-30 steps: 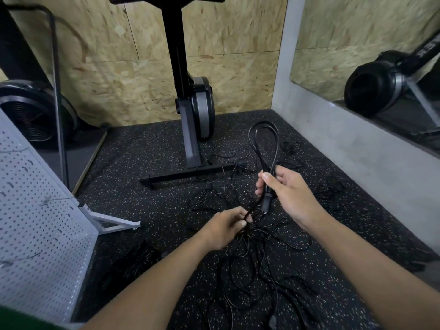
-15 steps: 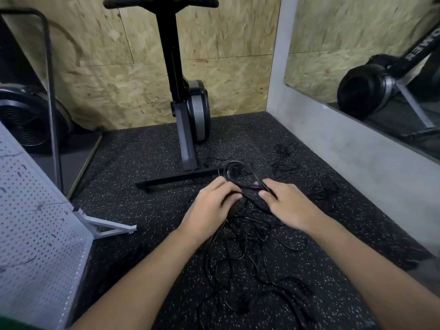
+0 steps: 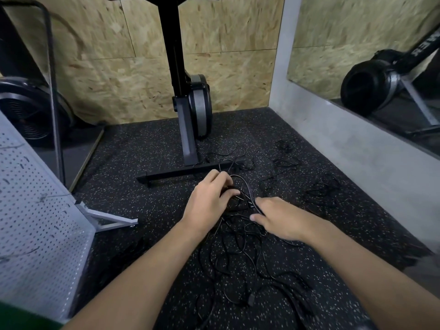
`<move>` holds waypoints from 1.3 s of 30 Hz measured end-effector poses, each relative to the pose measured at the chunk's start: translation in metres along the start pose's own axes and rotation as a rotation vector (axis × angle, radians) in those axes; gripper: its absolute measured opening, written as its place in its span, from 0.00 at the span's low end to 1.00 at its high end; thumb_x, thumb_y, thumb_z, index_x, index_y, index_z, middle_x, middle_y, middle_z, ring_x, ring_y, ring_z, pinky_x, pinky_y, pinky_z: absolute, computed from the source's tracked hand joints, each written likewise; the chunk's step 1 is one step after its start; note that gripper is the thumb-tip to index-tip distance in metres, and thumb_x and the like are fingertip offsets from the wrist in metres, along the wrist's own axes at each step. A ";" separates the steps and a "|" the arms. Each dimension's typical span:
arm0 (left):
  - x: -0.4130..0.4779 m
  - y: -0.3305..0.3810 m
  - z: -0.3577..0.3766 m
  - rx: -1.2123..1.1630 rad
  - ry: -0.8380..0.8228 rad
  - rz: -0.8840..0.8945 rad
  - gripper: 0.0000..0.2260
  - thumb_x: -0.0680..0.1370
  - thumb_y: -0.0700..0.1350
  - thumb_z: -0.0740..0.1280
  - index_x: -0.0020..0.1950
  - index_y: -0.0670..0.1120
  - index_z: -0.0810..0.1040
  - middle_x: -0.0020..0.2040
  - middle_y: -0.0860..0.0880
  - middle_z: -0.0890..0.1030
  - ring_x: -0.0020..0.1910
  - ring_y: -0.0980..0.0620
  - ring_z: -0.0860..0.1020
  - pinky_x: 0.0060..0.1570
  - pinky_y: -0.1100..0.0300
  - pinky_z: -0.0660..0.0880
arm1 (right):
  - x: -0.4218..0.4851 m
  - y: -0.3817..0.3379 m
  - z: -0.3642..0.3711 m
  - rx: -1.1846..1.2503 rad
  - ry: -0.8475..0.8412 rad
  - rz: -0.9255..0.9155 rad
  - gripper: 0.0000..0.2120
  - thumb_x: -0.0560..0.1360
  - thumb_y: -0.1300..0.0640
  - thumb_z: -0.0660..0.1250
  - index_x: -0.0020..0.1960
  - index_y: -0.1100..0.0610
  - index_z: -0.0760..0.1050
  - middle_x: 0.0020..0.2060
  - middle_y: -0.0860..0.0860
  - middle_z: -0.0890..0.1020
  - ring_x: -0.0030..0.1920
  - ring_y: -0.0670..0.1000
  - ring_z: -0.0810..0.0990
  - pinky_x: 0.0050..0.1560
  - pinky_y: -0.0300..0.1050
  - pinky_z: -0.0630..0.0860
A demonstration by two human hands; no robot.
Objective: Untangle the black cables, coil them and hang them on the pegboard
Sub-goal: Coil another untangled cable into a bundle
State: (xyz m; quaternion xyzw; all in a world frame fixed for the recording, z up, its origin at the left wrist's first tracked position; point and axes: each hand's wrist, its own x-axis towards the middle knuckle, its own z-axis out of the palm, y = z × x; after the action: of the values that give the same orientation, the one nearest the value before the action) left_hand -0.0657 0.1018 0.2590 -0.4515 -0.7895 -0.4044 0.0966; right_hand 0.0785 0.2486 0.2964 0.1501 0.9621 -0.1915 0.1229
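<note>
A tangle of black cables (image 3: 238,260) lies on the speckled black floor between my forearms. My left hand (image 3: 210,201) is low over the far end of the tangle, and its curled fingers and thumb grip a folded loop of black cable (image 3: 242,181). My right hand (image 3: 278,217) is just right of it, close to the floor. Its fingers reach left, fairly straight, and rest on the same cable where it runs under them. The white pegboard (image 3: 35,222) leans at the left on a metal foot (image 3: 107,220).
An exercise machine (image 3: 192,108) stands ahead, its black base bar (image 3: 181,172) just beyond my left hand. More small cable bundles (image 3: 319,189) lie to the right near the grey wall (image 3: 357,158). A fan wheel (image 3: 26,110) is at the far left.
The cable loop held up in my right hand a second ago came down to the floor. My left hand moved forward onto it and my right hand sank and flattened.
</note>
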 end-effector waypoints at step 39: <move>-0.019 -0.048 0.031 -0.402 -0.467 -0.460 0.11 0.83 0.38 0.67 0.62 0.51 0.81 0.56 0.55 0.83 0.58 0.57 0.81 0.57 0.68 0.74 | -0.010 0.016 -0.013 0.291 0.280 -0.236 0.15 0.87 0.52 0.59 0.44 0.58 0.68 0.31 0.47 0.71 0.28 0.42 0.66 0.32 0.41 0.67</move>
State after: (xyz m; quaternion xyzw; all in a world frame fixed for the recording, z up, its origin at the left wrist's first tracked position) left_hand -0.0863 0.1001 0.2025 -0.3524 -0.7759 -0.4484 -0.2697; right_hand 0.0904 0.2660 0.3055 0.0780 0.9429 -0.3187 -0.0581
